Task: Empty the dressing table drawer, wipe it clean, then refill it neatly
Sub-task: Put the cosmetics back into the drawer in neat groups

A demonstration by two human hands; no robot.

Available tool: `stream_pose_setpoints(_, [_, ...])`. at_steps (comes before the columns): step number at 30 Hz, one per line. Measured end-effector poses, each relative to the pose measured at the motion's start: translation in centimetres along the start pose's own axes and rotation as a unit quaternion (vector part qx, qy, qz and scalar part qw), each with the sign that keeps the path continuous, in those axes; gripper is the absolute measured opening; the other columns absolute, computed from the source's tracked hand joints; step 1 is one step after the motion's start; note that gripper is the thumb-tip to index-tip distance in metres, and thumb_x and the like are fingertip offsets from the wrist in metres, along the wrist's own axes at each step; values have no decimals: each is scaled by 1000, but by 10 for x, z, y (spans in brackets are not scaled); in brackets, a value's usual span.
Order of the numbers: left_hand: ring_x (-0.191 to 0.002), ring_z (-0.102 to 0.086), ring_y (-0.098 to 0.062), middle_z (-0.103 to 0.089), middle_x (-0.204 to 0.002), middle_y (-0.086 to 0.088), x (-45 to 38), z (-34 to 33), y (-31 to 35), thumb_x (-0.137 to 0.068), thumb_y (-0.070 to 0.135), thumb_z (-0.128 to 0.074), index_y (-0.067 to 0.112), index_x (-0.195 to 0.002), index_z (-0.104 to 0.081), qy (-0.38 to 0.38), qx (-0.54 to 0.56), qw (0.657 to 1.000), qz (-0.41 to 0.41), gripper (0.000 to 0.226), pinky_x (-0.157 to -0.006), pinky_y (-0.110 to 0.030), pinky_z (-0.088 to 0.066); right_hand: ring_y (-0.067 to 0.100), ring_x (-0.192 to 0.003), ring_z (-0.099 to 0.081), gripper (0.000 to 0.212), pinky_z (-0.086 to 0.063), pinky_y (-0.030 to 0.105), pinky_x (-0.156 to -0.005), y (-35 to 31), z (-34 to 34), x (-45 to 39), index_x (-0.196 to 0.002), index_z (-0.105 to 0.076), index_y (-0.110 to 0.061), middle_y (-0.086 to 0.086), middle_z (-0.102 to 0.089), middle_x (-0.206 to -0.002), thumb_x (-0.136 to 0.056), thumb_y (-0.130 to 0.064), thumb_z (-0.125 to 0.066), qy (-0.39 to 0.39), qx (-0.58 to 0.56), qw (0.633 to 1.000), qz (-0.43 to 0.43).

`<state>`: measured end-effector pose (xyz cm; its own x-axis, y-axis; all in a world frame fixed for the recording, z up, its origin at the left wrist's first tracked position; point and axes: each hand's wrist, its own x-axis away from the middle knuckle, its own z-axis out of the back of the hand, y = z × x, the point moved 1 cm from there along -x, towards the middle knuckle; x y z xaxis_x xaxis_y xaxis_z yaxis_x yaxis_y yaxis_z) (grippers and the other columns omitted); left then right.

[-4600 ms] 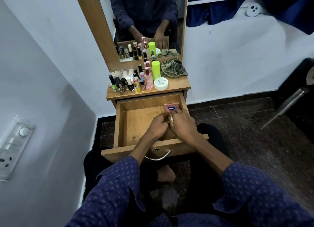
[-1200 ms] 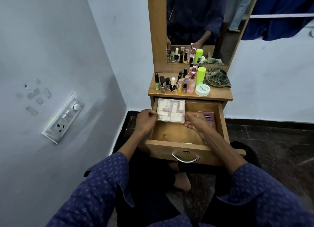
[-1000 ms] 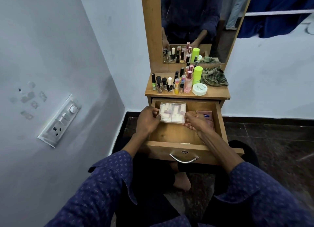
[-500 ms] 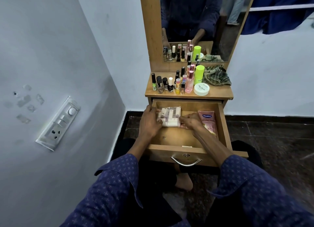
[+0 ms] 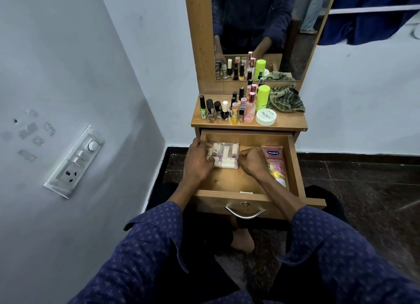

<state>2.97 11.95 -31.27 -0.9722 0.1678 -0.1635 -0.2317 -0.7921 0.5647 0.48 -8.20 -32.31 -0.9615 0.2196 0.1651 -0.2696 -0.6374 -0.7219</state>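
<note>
The drawer (image 5: 247,183) stands pulled out under the table top (image 5: 286,124), and you're in the refill step, by the look of it. Your left hand (image 5: 196,160) curls round the left edge of a clear box (image 5: 223,156) of small pale tubes, and your right hand (image 5: 251,161) pinches its right edge; both grips are narrow and closed on the box. The box sits in the far left part of the drawer, low over the wood, though whether it rests on the bottom I cannot tell. A pink lotion tube (image 5: 276,162) lies along the right wall, just beside your right hand.

On the table top wait the nail polish bottles (image 5: 218,109), the green bottle (image 5: 262,98), the white jar (image 5: 266,118) and the cloth (image 5: 285,99) at the far right.

Next, I judge, you square the box into the far left corner, let go, then reach up for the bottles. Keep them upright; they look easy to topple.
</note>
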Motion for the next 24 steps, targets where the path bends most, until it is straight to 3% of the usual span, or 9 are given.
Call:
stream_pose_setpoints(2, [-107, -62, -20, -56, -124, 1, -2, 3, 0, -89, 13, -75, 16, -121, -69, 2, 19, 1000, 1, 33, -91, -40, -58, 23, -81, -70, 20, -48, 25, -62, -6, 1, 5, -104, -83, -13, 7, -79, -96, -96, -27, -70, 13, 42, 999, -4])
stream_pose_setpoints(4, [-104, -63, -16, -59, -122, 3, -5, 9, 0, -95, 16, -69, 18, -119, -69, 17, 34, 999, -6, 24, -90, -39, -59, 28, -78, -70, 18, -55, 32, -66, -15, 3, 10, -86, -77, -10, 10, -76, -88, -93, -24, -67, 42, 108, 993, 18])
stream_pose_setpoints(6, [-100, -63, -12, -62, -119, 5, -11, 20, 1, -100, 18, -64, 19, -116, -68, 52, 51, 997, -15, 17, -88, -37, -59, 26, -73, -69, 20, -55, 33, -64, -29, 7, 15, -76, -70, -11, 3, -75, -85, -92, -22, -65, 73, 149, 984, 61])
stream_pose_setpoints(10, [-96, -64, -14, -66, -117, 3, -39, 52, 6, -103, 23, -60, 19, -115, -67, 132, 71, 989, -23, 15, -86, -36, -55, 19, -73, -70, 18, -58, 34, -63, -63, 25, 15, -90, -79, -15, 0, -76, -85, -96, -24, -64, 57, 129, 983, 114])
stream_pose_setpoints(13, [-98, -66, -18, -66, -121, 1, -67, 72, 9, -104, 27, -61, 17, -126, -63, 156, 73, 985, -32, 24, -87, -34, -52, 9, -66, -68, 14, -62, 35, -64, -89, 43, 8, -95, -80, -13, 0, -75, -83, -98, -19, -68, 64, 88, 980, 166])
stream_pose_setpoints(16, [-99, -67, -21, -64, -125, -2, -91, 83, 9, -105, 27, -60, 17, -135, -61, 156, 65, 984, -52, 31, -86, -31, -49, 9, -64, -69, 13, -65, 43, -81, -109, 66, 1, -100, -80, -10, 1, -76, -83, -99, -19, -69, 99, 69, 972, 199])
stream_pose_setpoints(19, [-98, -66, -21, -62, -127, -4, -106, 87, 8, -108, 33, -55, 18, -139, -60, 146, 51, 985, -77, 35, -83, -28, -43, 7, -57, -70, 13, -66, 39, -67, -125, 91, -7, -100, -81, -13, -1, -76, -75, -99, -19, -69, 135, 72, 965, 215])
stream_pose_setpoints(24, [-93, -59, -12, -61, -126, -2, -116, 84, 10, -109, 43, -50, 21, -138, -63, 130, 51, 986, -90, 39, -77, -28, -41, 2, -50, -67, 8, -63, 38, -68, -134, 101, -20, -98, -79, -19, -7, -72, -63, -94, -22, -73, 137, 93, 956, 241])
